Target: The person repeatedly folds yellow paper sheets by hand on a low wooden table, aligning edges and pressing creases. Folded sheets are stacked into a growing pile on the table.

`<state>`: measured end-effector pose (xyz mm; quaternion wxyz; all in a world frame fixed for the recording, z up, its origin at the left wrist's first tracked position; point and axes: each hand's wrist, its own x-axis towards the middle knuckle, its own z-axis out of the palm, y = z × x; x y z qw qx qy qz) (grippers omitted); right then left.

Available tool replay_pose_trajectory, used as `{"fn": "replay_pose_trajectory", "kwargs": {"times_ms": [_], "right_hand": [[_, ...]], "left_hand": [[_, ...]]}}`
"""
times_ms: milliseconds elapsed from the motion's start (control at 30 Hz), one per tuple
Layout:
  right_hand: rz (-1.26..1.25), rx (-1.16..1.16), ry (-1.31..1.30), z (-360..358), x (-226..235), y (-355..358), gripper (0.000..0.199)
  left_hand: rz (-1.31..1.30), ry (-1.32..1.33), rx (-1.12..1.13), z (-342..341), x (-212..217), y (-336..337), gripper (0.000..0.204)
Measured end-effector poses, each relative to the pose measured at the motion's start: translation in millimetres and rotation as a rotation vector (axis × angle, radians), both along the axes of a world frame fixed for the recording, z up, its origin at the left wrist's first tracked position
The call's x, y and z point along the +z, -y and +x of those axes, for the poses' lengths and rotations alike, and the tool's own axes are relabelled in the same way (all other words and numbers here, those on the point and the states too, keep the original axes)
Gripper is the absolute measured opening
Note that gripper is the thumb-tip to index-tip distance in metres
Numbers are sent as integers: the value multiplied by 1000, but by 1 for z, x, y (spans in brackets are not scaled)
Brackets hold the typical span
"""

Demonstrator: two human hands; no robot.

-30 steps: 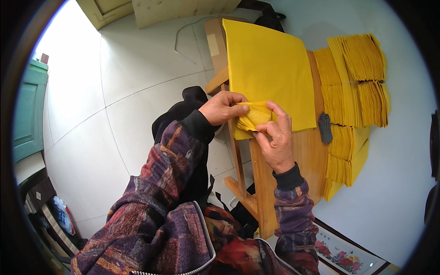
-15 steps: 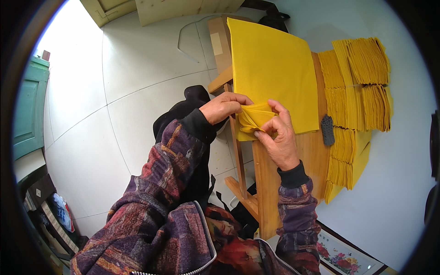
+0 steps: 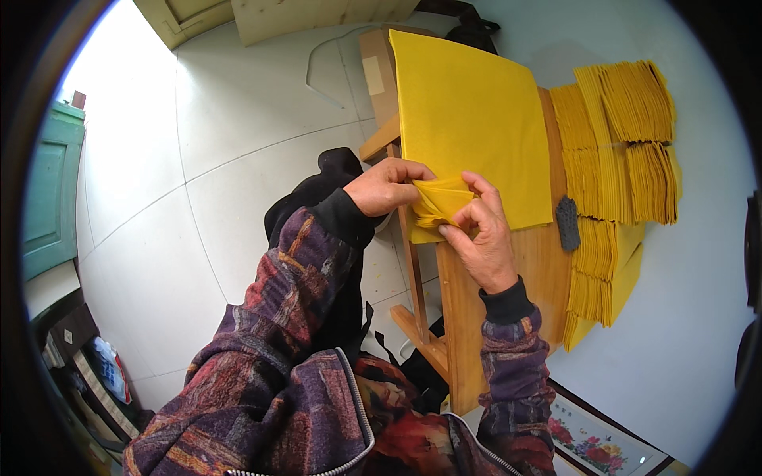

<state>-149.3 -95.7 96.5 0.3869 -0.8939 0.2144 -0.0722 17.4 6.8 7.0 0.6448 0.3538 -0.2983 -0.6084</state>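
Hands, left and right, pinch a half-folded sheet; folded stacks done, flat pile remains on table.

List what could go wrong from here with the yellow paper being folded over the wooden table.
1. The folded yellow sheet is pinched between the left hand and right hand at the wooden table's near edge; a slip could let it unfold or drop to the floor.
2. The flat stack of yellow sheets overhangs the table, so a nudge might slide it off.
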Motion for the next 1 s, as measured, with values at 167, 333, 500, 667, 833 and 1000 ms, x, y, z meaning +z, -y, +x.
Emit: {"fn": "replay_pose_trajectory", "kwargs": {"times_ms": [167, 333, 500, 667, 833, 1000], "right_hand": [[-170, -9, 44, -7, 8, -5, 30], [-97, -357, 86, -30, 16, -12, 52], [-336, -233, 46, -22, -11, -12, 55], [-549, -259, 87, -16, -29, -15, 31], [-566, -269, 72, -13, -21, -14, 18], [-573, -308, 104, -22, -8, -9, 17]], "left_hand": [[68, 136, 62, -4, 1, 1, 21], [55, 108, 119, -10, 0, 2, 18], [32, 219, 168, -14, -7, 5, 17], [23, 246, 203, -17, -13, 5, 18], [-64, 378, 213, -14, -2, 5, 44], [-198, 93, 262, -25, -1, 10, 89]]}}
